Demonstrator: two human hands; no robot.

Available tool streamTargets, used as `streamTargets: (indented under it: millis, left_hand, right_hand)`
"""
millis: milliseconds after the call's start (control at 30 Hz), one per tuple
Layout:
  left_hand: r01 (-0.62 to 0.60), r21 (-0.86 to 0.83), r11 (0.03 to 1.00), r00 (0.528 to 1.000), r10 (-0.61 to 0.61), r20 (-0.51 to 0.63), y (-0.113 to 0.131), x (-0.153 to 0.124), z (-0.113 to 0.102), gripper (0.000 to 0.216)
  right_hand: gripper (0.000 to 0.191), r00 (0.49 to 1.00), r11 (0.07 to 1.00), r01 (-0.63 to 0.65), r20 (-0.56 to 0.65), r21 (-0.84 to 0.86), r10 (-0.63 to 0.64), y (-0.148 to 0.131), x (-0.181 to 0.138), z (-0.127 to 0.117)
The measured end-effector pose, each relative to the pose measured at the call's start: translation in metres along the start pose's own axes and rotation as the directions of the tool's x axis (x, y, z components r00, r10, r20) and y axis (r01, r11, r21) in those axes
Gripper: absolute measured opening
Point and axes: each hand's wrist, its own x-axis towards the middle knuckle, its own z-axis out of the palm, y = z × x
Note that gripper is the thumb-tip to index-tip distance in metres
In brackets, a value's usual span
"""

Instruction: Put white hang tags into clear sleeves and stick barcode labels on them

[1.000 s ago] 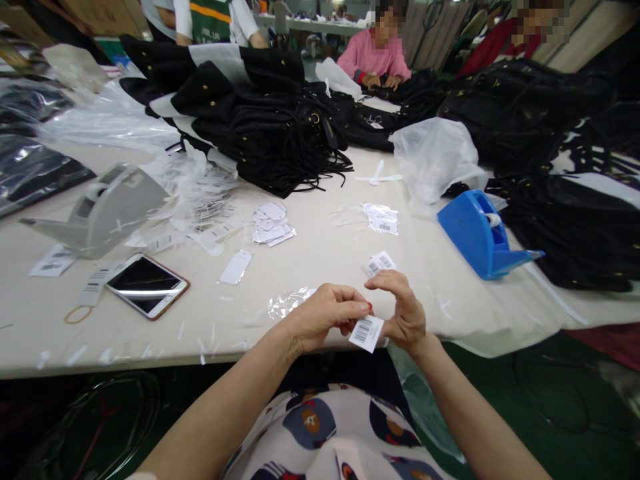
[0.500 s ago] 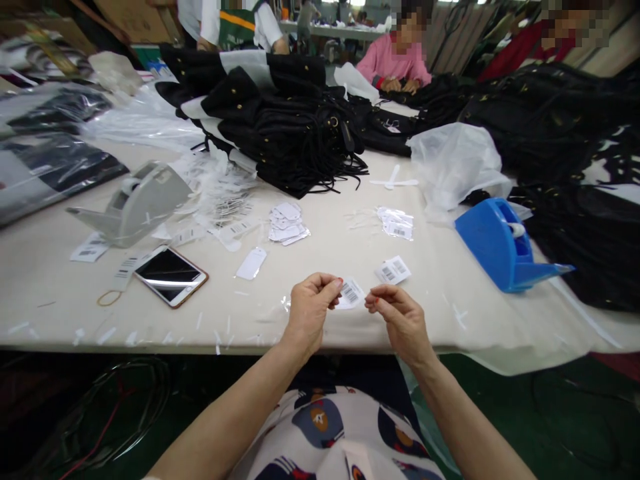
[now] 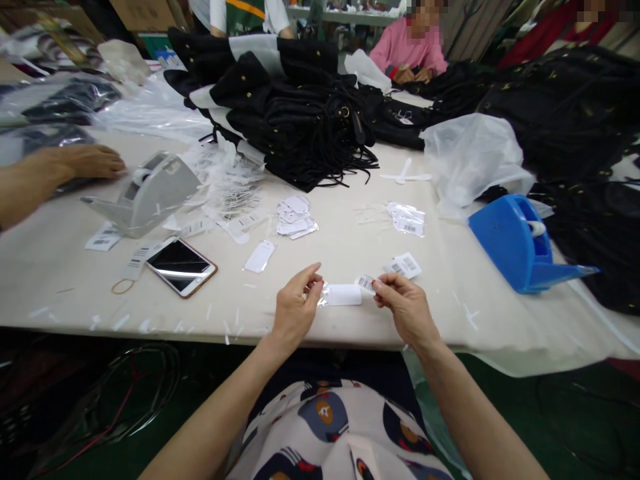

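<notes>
My right hand (image 3: 406, 308) pinches a small white barcode label (image 3: 367, 284) between thumb and fingertips. Just left of it, a blank white tag (image 3: 344, 295) in a clear sleeve lies flat on the table. My left hand (image 3: 296, 303) is at the sleeve's left end, thumb and forefinger slightly apart, with nothing seen between them; whether the thumb touches the sleeve I cannot tell. Beyond my right fingers lie more barcode labels (image 3: 404, 265). Another sleeved tag (image 3: 259, 257) lies up and left of my left hand.
A phone (image 3: 182, 265) and grey tape dispenser (image 3: 145, 193) are on the left, where another person's hand (image 3: 93, 161) reaches in. Tag piles (image 3: 295, 217) (image 3: 406, 219) lie mid-table. A blue tape dispenser (image 3: 523, 247) stands right. Black bags (image 3: 300, 113) are heaped behind.
The barcode label has passed from my left fingers to my right hand. My left hand has moved left, uncovering the tag. Another person's arm has entered at the left.
</notes>
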Motion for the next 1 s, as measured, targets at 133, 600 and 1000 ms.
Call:
streamTargets:
  millis: [133,600,1000]
  left_hand:
    - [-0.493,0.276,0.825,0.828,0.348,0.440,-0.024,0.009,-0.015,0.026]
    - [-0.769,0.414,0.488,0.632,0.480,0.608,-0.052,0.009,-0.015,0.023]
    - [-0.758,0.415,0.503,0.643,0.473,0.602,-0.053,0.008,-0.014,0.023]
  right_hand:
    - [0.025,0.972,0.975,-0.058,0.212,-0.214,0.105,-0.003,0.015,-0.003]
    - [0.022,0.930,0.818,-0.063,0.264,-0.572,0.256,0.005,0.033,0.013]
    - [0.022,0.944,0.777,0.009,0.262,-0.629,0.201,0.012,0.035,0.012]
